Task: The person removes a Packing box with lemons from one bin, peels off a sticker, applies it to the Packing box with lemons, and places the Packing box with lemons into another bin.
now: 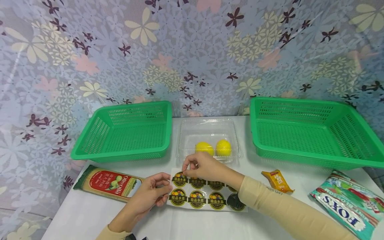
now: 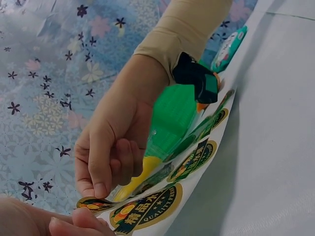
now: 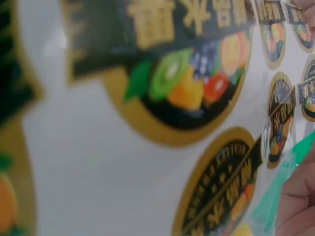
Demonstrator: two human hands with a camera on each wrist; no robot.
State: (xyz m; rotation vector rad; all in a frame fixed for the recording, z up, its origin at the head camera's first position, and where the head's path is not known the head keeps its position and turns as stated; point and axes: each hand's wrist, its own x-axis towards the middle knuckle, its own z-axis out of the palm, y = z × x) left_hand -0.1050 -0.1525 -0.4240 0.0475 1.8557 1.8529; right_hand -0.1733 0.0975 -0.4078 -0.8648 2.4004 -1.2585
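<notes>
A white sheet of round fruit stickers, printed in black and gold, is held tilted over the table in the head view. My left hand pinches the sheet by its left edge. Across its upper part reaches my right hand, thumb and forefinger pinching the rim of the top-left sticker. In the left wrist view that sticker bends up at the right fingertips. Just behind the sheet, two lemons lie in a clear plastic box, partly hidden by the right hand.
Green baskets stand at the back left and back right. An Olivoilà pasta pack lies beside the left hand. To the right are a small orange snack packet and a teal FOX'S bag. A floral curtain hangs behind.
</notes>
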